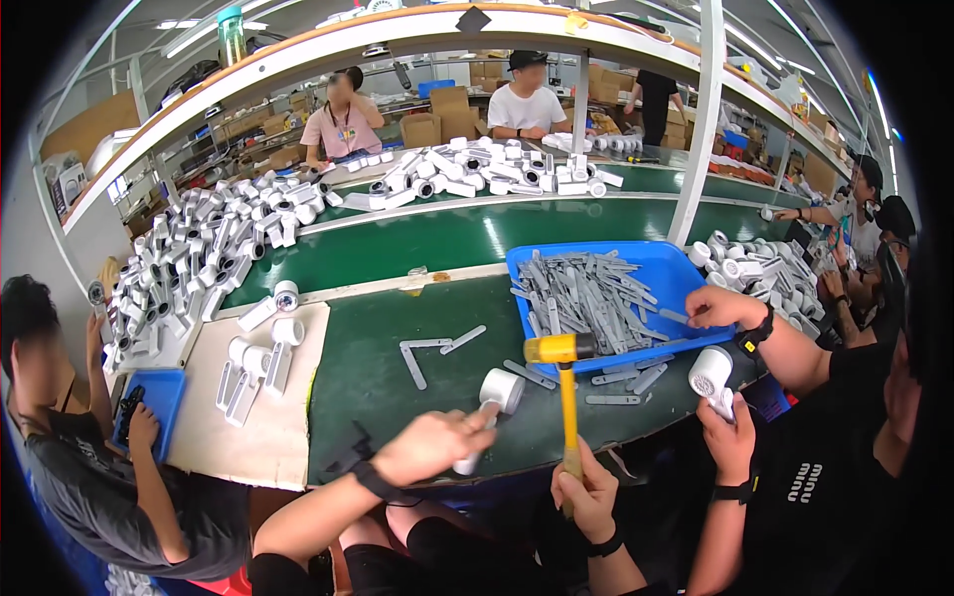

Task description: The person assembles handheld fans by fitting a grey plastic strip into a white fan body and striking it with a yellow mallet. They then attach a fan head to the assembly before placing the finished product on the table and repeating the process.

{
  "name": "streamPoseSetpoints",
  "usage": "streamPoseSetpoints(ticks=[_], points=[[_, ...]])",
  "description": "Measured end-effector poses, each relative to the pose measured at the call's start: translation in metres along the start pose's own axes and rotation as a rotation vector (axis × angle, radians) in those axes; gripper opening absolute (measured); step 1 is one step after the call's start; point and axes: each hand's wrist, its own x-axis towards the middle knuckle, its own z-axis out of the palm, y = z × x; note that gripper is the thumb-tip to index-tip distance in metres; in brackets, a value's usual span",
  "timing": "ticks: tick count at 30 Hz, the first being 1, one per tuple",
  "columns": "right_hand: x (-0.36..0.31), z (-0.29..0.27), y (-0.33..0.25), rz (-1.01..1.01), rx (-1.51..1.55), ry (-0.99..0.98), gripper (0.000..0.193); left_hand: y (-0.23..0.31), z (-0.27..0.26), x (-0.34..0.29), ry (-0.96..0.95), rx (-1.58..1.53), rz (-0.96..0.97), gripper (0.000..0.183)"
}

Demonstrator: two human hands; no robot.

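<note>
My left hand (432, 447) is closed over the handle of a white hair-dryer-shaped unit (503, 390), which lies on the green work surface with its round head pointing away from me. In my right hand (586, 494) is a yellow mallet (568, 407), gripped by its handle. The mallet's head is raised near the front of a blue tray, a dark face on its right end. Several flat grey plastic strips (425, 368) lie loose just beyond the white unit. More of these strips fill the blue tray (686, 268).
On my right, a co-worker's hand (730, 437) holds another white unit (710, 372); their other hand (723, 308) reaches over the tray. White units stand on a beige board (283, 447) to the left. Beyond runs a green conveyor (417, 243) with heaped units (219, 238). A metal post (702, 129) rises behind the tray.
</note>
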Motion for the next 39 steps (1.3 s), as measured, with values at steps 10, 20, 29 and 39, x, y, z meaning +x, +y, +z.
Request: streamPoseSetpoints(ticks=[10, 20, 29, 39], points=[[0.01, 0.014, 0.002, 0.096, -0.449, -0.253, 0.06, 0.028, 0.008, -0.077, 0.371, -0.453, -0.833, 0.053], [0.006, 0.042, -0.032, -0.133, -0.688, -0.335, 0.055, 0.019, 0.041, -0.082, 0.564, -0.52, -0.919, 0.026], [0.007, 0.055, -0.036, -0.167, -0.732, -0.418, 0.052, 0.012, 0.051, -0.089, 0.644, -0.513, -0.874, 0.02], [0.019, 0.054, -0.021, -0.074, -0.802, -0.52, 0.051, 0.016, 0.055, -0.107, 0.693, -0.483, -1.037, 0.03]])
